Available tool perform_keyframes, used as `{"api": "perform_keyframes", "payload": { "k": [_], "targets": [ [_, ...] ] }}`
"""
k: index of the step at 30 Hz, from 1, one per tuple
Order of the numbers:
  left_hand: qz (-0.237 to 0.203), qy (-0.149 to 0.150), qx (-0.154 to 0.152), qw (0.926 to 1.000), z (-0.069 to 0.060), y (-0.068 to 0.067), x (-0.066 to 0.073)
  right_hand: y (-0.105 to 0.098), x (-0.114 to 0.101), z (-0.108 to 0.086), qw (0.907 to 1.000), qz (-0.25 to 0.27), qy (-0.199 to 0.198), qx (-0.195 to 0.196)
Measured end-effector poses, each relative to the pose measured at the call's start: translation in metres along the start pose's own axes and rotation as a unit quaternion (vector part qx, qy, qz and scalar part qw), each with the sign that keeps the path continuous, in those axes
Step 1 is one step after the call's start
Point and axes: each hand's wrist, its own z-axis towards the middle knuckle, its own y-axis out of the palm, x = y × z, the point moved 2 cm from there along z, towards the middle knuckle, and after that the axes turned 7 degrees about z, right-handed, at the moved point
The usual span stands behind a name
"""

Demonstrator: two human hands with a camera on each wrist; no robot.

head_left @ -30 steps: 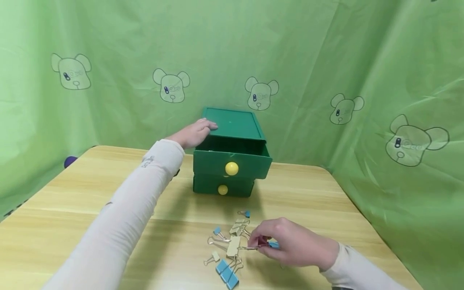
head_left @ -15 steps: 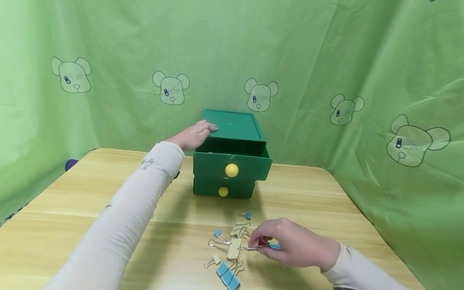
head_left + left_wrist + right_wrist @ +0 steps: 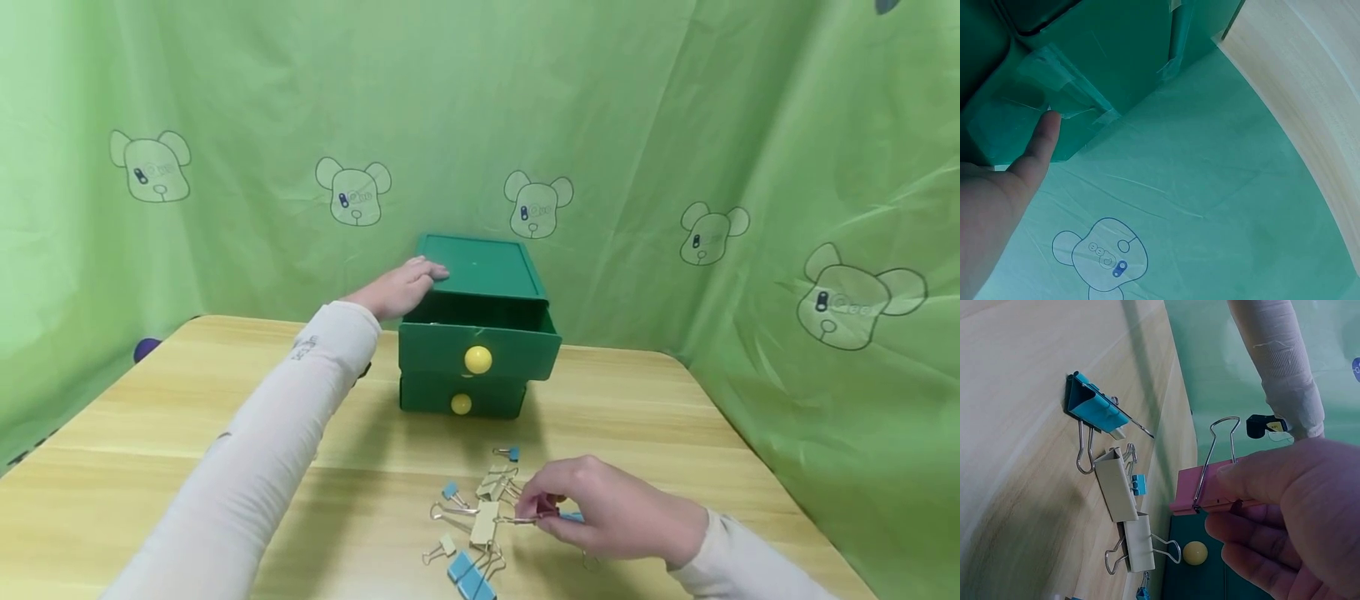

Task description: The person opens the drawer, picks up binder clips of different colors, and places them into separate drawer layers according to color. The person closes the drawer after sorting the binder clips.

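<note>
My right hand [image 3: 618, 512] pinches a pink binder clip [image 3: 1188, 482] between thumb and fingers, just above the table; the head view mostly hides this clip. Left of it lie cream binder clips [image 3: 484, 527], a large blue binder clip [image 3: 471, 575] and smaller ones in blue and cream. A bit of blue [image 3: 572, 517] shows behind the right fingers. My left hand [image 3: 393, 292] rests on the near left edge of a green drawer box [image 3: 483, 267], its thumb [image 3: 1041, 140] against the box's side. The upper drawer [image 3: 435, 350] is pulled out; its inside is mostly dark.
The lower drawer [image 3: 427, 398] is closed, with a yellow knob [image 3: 461, 404]. A green curtain [image 3: 450, 100] with bear-head drawings hangs behind and beside the wooden table [image 3: 637, 433]. The left forearm [image 3: 255, 450] crosses over the table's left part.
The head view has tilted slightly, so the scene sits a little lower. Both hands keep nearly the same places, the left on the box and the right holding the pink binder clip.
</note>
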Motion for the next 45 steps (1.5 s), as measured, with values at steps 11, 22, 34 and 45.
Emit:
{"api": "perform_keyframes", "payload": {
  "k": [11, 22, 34, 45],
  "targets": [
    [0.011, 0.006, 0.003, 0.9999, 0.0, 0.0, -0.001, -0.002, -0.001, 0.002, 1.0, -0.001, -0.001, 0.0],
    [0.005, 0.005, 0.005, 1.0, 0.001, 0.001, 0.0, -0.008, -0.001, 0.0, 0.9998, 0.003, 0.019, 0.001],
    [0.007, 0.005, 0.004, 1.0, 0.001, 0.003, -0.002, -0.01, -0.004, 0.001, 0.9994, 0.012, 0.032, -0.004],
    [0.003, 0.004, 0.008, 1.0, 0.001, 0.002, -0.002, -0.013, -0.003, 0.002, 0.9985, 0.019, 0.05, -0.011]
  ]
}}
